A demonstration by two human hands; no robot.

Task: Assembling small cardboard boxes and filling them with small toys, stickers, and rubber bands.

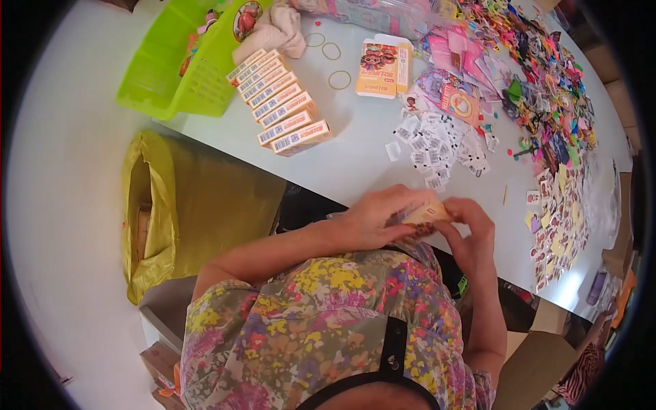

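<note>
Close in front of my chest, at the table's near edge, both hands hold a small orange-and-white cardboard box (pixel 429 211). My left hand (pixel 380 216) is closed round its left end, thumb below and fingers above. At the other end, my right hand (pixel 473 229) pinches the box with thumb and fingertips. Its contents cannot be seen. Further off lies a flat orange carton (pixel 380 68) with printed figures. To the left stands a slanting row of similar small boxes (pixel 281 102), set side by side on the table.
A green plastic basket (pixel 205 92) stands at the far left beside a crumpled cloth (pixel 277 34). Rubber bands (pixel 339 80) lie near it. White barcode labels (pixel 434 140), pink packets (pixel 458 51), colourful trinkets (pixel 547 89) and small stickers (pixel 560 232) cover the right. A yellow sack (pixel 154 205) stands left.
</note>
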